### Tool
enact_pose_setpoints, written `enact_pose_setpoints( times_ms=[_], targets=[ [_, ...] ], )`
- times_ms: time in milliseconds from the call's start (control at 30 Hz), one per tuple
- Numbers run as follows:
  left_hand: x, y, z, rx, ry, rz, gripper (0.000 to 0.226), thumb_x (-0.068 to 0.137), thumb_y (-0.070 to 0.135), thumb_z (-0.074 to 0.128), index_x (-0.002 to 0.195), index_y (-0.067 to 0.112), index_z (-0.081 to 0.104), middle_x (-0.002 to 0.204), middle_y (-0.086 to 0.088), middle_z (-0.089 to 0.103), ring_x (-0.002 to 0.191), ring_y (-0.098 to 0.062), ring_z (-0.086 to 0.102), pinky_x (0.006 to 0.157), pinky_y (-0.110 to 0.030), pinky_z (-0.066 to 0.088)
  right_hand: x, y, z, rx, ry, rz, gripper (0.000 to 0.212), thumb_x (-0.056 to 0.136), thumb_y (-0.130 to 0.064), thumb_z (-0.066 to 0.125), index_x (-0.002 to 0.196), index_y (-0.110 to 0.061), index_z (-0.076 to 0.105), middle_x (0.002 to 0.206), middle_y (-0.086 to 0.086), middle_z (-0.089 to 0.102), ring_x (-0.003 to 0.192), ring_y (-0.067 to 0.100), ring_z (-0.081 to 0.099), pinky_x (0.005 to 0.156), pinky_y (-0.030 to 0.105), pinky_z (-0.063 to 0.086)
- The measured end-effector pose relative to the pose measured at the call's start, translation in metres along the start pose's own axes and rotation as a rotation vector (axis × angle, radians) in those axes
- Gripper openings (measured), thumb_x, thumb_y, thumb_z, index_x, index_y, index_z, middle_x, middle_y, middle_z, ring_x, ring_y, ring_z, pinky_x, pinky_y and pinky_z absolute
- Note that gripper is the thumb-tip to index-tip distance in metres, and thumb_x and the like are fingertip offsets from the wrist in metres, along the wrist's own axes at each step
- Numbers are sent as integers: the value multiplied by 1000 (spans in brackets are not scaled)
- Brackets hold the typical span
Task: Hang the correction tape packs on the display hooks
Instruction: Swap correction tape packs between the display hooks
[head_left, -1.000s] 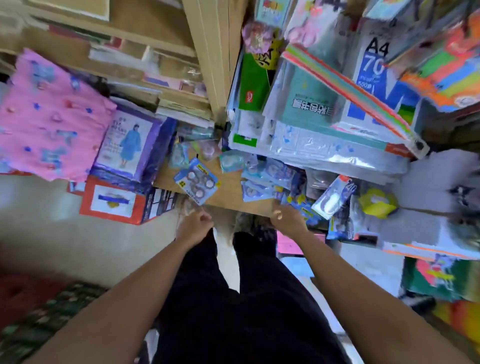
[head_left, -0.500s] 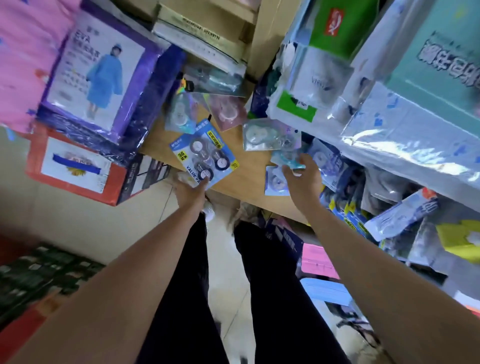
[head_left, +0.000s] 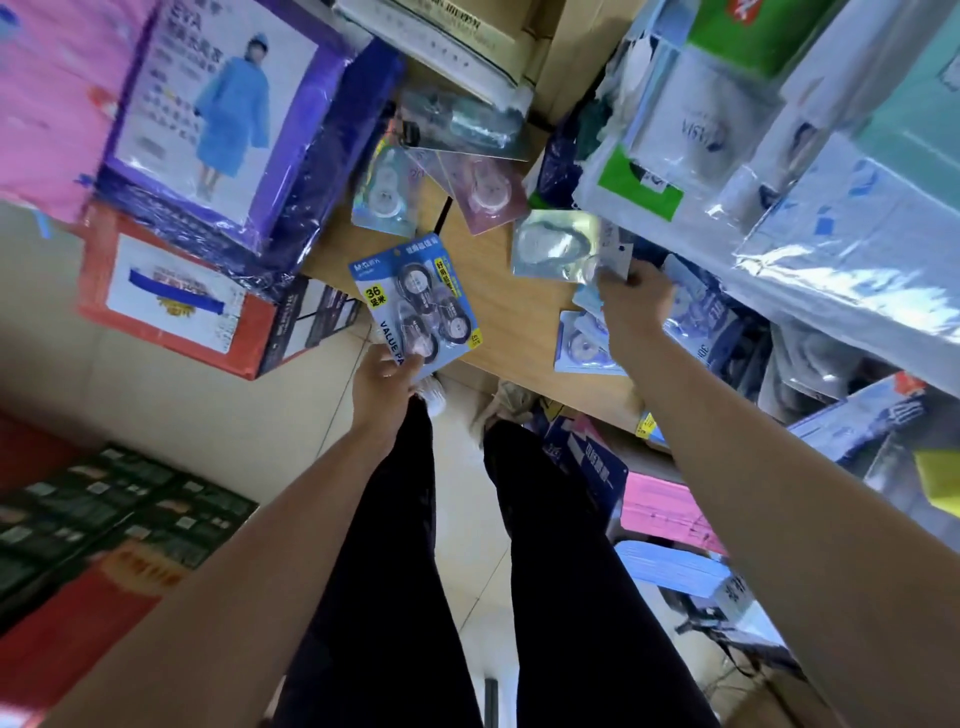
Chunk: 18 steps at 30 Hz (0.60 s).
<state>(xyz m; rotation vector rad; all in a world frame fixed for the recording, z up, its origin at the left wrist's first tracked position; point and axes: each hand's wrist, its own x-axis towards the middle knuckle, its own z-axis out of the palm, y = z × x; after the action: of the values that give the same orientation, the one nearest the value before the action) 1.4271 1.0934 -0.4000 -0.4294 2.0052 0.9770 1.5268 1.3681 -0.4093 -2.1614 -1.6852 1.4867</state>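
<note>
My left hand (head_left: 384, 382) pinches the bottom edge of a blue value pack of correction tape (head_left: 415, 304) that lies partly over the front edge of a wooden shelf (head_left: 498, 317). My right hand (head_left: 631, 299) grips the corner of a silvery correction tape pack (head_left: 558, 244) farther right on the shelf. More tape packs lie on the wood: a holographic one (head_left: 387, 192), a pink one (head_left: 485, 189) and pale blue ones (head_left: 582, 343) under my right wrist. No display hook is visible.
Purple raincoat packages (head_left: 223, 119) and a red box (head_left: 171, 296) crowd the left. Plastic-wrapped paper reams (head_left: 831, 208) overhang on the right. Boxes and pink folders (head_left: 665, 509) sit low by my legs, with tiled floor below.
The view has closed in on the shelf. My right hand moved up from the pale blue packs to the silvery pack and took hold of it. My left hand now pinches the blue value pack.
</note>
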Motion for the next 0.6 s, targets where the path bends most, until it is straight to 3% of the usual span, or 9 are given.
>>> enact_pose_setpoints(
  times_ms=[133, 233, 333, 433, 533, 600],
  targets=[
    [-16, 1, -23, 53, 11, 9, 27, 77, 35, 74, 97, 19, 65, 96, -9, 74, 92, -28, 73, 85, -54, 61, -31, 7, -13, -6, -112, -10, 35, 85, -10, 69, 60, -19, 48, 59, 4, 48, 56, 17, 42, 51, 24, 35],
    [-35, 11, -40, 262, 29, 90, 32, 78, 49, 73, 97, 25, 66, 88, -2, 76, 86, -26, 73, 81, -47, 59, -61, 19, -28, -26, -175, -16, 23, 85, -15, 71, 65, -17, 59, 62, 4, 51, 56, 15, 45, 52, 24, 39],
    [-68, 30, -55, 430, 42, 199, 25, 89, 39, 71, 104, 19, 68, 91, -2, 74, 87, -25, 68, 74, -35, 49, -95, 21, -52, -109, -222, -79, 34, 81, -19, 71, 56, -14, 49, 51, -9, 38, 50, 5, 30, 52, 22, 27],
    [-102, 49, -72, 491, 30, 310, 20, 91, 35, 71, 105, 20, 69, 88, 0, 72, 84, -23, 66, 71, -32, 44, -128, 11, -83, -158, -265, -167, 43, 84, -20, 71, 53, -18, 42, 48, -8, 31, 49, 8, 27, 49, 22, 21],
    [-138, 77, -86, 508, 44, 396, 20, 90, 36, 73, 103, 20, 70, 83, 3, 68, 79, -21, 64, 70, -32, 43, -156, -12, -118, -173, -319, -240, 14, 88, -20, 71, 75, -14, 71, 61, -8, 55, 56, 3, 46, 58, 20, 34],
    [-162, 100, -92, 500, 38, 449, 21, 90, 36, 74, 103, 19, 70, 83, 3, 68, 79, -19, 64, 70, -34, 46, -170, -29, -140, -181, -325, -300, 11, 90, -19, 71, 92, -10, 76, 74, -1, 65, 67, 5, 56, 66, 23, 40]
  ],
)
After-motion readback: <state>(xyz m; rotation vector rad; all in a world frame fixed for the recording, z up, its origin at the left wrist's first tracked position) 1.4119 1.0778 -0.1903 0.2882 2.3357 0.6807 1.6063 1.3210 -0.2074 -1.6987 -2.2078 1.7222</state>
